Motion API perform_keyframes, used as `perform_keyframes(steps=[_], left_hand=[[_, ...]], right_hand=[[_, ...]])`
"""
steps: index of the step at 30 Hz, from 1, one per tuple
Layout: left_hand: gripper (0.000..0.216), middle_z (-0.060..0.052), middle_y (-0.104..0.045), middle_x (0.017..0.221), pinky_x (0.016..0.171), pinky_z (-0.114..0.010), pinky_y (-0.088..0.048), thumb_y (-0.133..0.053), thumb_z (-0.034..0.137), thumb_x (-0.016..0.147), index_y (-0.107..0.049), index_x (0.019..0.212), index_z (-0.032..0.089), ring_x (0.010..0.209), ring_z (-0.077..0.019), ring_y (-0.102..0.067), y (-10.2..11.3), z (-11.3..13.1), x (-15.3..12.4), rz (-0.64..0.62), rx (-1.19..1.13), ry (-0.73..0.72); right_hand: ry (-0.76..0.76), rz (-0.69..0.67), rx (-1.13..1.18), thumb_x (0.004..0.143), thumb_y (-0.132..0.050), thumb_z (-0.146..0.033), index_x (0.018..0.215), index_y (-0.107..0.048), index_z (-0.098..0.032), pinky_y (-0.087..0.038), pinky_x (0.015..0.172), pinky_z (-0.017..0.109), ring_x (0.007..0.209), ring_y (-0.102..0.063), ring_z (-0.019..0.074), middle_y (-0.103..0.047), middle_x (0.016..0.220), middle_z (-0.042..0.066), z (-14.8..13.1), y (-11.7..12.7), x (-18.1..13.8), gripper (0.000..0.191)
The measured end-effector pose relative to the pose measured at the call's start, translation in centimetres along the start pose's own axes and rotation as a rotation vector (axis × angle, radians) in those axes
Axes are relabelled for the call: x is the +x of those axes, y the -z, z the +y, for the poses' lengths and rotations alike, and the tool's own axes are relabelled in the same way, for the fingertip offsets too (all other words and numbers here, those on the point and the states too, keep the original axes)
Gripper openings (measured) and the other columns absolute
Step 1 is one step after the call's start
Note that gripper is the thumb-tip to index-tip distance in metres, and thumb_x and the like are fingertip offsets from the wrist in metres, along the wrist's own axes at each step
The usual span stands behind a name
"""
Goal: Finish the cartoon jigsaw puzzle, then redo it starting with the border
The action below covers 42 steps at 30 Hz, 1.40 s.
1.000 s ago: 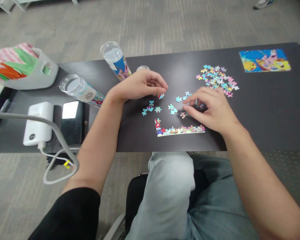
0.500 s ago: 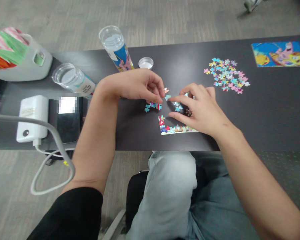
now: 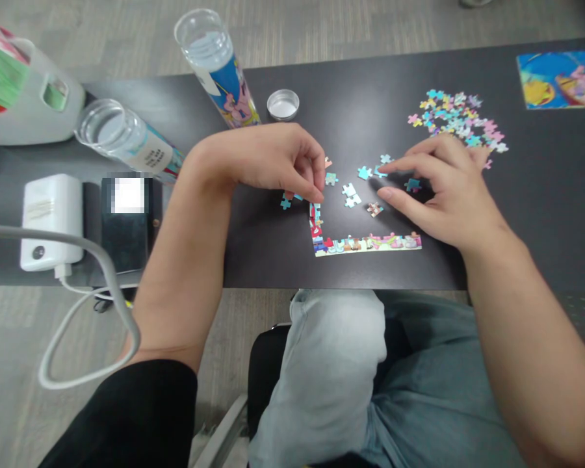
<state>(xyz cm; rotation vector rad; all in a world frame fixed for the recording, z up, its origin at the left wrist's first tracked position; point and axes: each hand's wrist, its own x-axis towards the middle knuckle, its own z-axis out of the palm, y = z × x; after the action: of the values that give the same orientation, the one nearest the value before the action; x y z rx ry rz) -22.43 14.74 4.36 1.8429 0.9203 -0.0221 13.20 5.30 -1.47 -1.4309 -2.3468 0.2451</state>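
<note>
An L-shaped strip of joined puzzle pieces (image 3: pixel 365 244) lies near the front edge of the dark table (image 3: pixel 541 214). My left hand (image 3: pixel 273 159) is curled, its fingertips pinched at the top of the strip's upright arm, where a small piece sits under them. My right hand (image 3: pixel 443 192) rests flat to the right, fingers stretched out toward loose blue pieces (image 3: pixel 365 173). Several more loose pieces (image 3: pixel 351 194) lie between the hands. A heap of unsorted pieces (image 3: pixel 455 117) sits just beyond my right hand.
A printed reference picture (image 3: pixel 560 79) lies at the far right. Two clear tubes (image 3: pixel 219 65) (image 3: pixel 121 140) and a round metal lid (image 3: pixel 283 104) lie at the back left. A phone (image 3: pixel 125 224), a white charger (image 3: pixel 51 221) with its cable, and a grey container (image 3: pixel 34 110) fill the left end.
My right hand has drawn away to the right from the left hand and opened flat, uncovering the strip. The left hand's pinch has dropped to the strip's upper end. The view shifted.
</note>
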Motion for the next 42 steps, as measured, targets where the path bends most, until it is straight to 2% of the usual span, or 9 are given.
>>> perform_keyframes(steps=[5,12,20,24,28,32,34,38,42], left_hand=[[0.035,-0.007,-0.085,0.085,0.08,-0.041,-0.063,-0.116,0.052,0.087,-0.096,0.096,0.025,0.079,-0.0262,-0.08,0.0,-1.1,0.5,0.031,-0.002,-0.102],[0.04,-0.006,-0.084,0.081,0.07,-0.037,-0.057,-0.116,0.058,0.084,-0.093,0.092,0.026,0.074,-0.0238,-0.077,-0.1,-1.2,0.6,0.022,0.02,-0.119],[0.041,-0.006,-0.086,0.087,0.082,-0.043,-0.061,-0.117,0.059,0.083,-0.093,0.094,0.028,0.089,-0.0286,-0.08,0.3,-1.2,0.3,0.061,0.045,-0.063],[0.044,-0.006,-0.081,0.082,0.077,-0.046,-0.052,-0.113,0.068,0.083,-0.089,0.09,0.031,0.086,-0.0297,-0.075,0.7,-0.6,-0.1,0.098,0.096,-0.028],[0.046,-0.001,-0.066,0.071,0.077,-0.046,-0.04,-0.108,0.066,0.086,-0.079,0.087,0.029,0.077,-0.0228,-0.057,0.7,-0.2,-0.6,0.133,0.211,0.079],[0.044,-0.001,-0.07,0.074,0.084,-0.042,-0.049,-0.11,0.06,0.09,-0.082,0.094,0.027,0.084,-0.0242,-0.065,0.9,-0.8,-0.9,0.102,0.193,0.151],[0.045,-0.001,-0.074,0.076,0.083,-0.04,-0.051,-0.111,0.062,0.092,-0.083,0.095,0.027,0.085,-0.0245,-0.069,1.1,-1.5,-0.8,0.089,0.172,0.126],[0.05,-0.001,-0.08,0.076,0.074,-0.037,-0.048,-0.109,0.068,0.095,-0.083,0.094,0.026,0.074,-0.021,-0.069,1.5,-2.5,-0.6,0.079,0.142,0.067],[0.049,-0.001,-0.083,0.076,0.069,-0.036,-0.048,-0.11,0.067,0.095,-0.083,0.097,0.026,0.065,-0.0185,-0.067,1.5,-2.7,-0.7,0.093,0.173,0.115]], right_hand=[[0.003,-0.053,0.02,0.128,-0.066,-0.065,0.155,-0.089,-0.042,-0.051,0.119,0.075,0.141,-0.077,0.0515,-0.084,0.15,0.017,0.0,0.2,0.2,0.042],[-0.03,-0.053,0.053,0.128,-0.065,-0.066,0.155,-0.09,-0.044,-0.051,0.118,0.077,0.139,-0.077,0.0521,-0.086,0.145,0.017,-0.6,0.4,0.4,0.043],[-0.022,-0.051,0.055,0.128,-0.067,-0.063,0.148,-0.09,-0.038,-0.046,0.124,0.075,0.143,-0.077,0.0515,-0.086,0.149,0.018,-0.6,0.6,0.3,0.039],[0.088,0.016,0.091,0.127,-0.076,-0.056,0.144,-0.092,-0.035,-0.045,0.122,0.071,0.133,-0.081,0.0465,-0.087,0.142,0.015,-1.4,0.1,-0.2,0.032],[0.268,0.028,0.148,0.126,-0.083,-0.052,0.136,-0.094,-0.031,-0.044,0.112,0.061,0.123,-0.084,0.0389,-0.088,0.138,0.012,-3.4,-0.4,-0.7,0.025],[0.312,-0.073,0.134,0.129,-0.079,-0.054,0.138,-0.093,-0.036,-0.045,0.108,0.058,0.12,-0.083,0.0369,-0.087,0.138,0.01,-3.7,0.5,-1.0,0.024],[0.249,-0.083,0.132,0.128,-0.077,-0.064,0.146,-0.09,-0.038,-0.046,0.112,0.061,0.125,-0.083,0.0406,-0.085,0.141,0.012,-2.6,1.4,-1.2,0.034],[0.138,-0.057,0.137,0.122,-0.068,-0.093,0.155,-0.084,-0.034,-0.047,0.121,0.068,0.126,-0.082,0.0441,-0.079,0.141,0.016,0.3,2.9,-1.9,0.07],[0.094,-0.069,0.125,0.119,-0.066,-0.101,0.158,-0.081,-0.034,-0.048,0.123,0.066,0.124,-0.082,0.0409,-0.079,0.145,0.016,2.0,3.4,-2.8,0.079]])
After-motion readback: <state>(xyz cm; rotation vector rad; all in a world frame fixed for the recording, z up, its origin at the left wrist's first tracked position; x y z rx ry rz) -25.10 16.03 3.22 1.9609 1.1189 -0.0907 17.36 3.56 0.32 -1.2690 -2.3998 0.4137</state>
